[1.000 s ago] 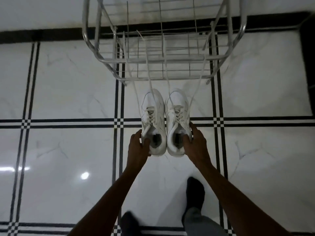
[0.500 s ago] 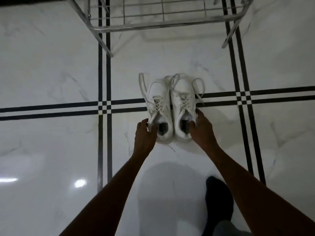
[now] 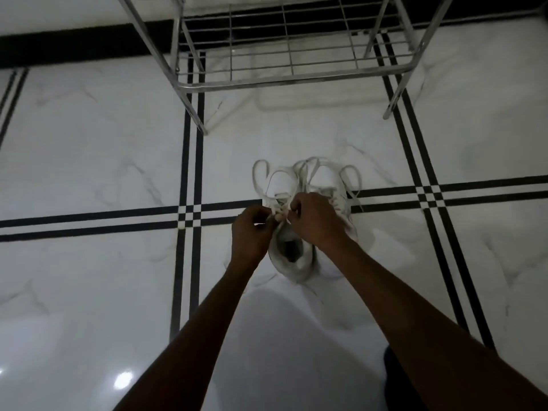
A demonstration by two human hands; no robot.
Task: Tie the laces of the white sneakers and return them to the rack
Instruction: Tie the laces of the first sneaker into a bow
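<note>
Sitting on marble floor (image 3: pixel 89 143) just short of steel rack (image 3: pixel 284 54), toes toward it: white sneakers (image 3: pixel 323 179), side by side, touching. Pinching laces (image 3: pixel 280 213) over the left shoe's tongue: left hand (image 3: pixel 252 232) and right hand (image 3: pixel 317 221), each grip closed on a strand. Risk, judged: loose loops from both shoes overlapping at toes, so wrong strand snagged or knot slack.

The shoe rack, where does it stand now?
In the head view, the shoe rack stands top centre, on the floor beyond the white sneakers.
</note>
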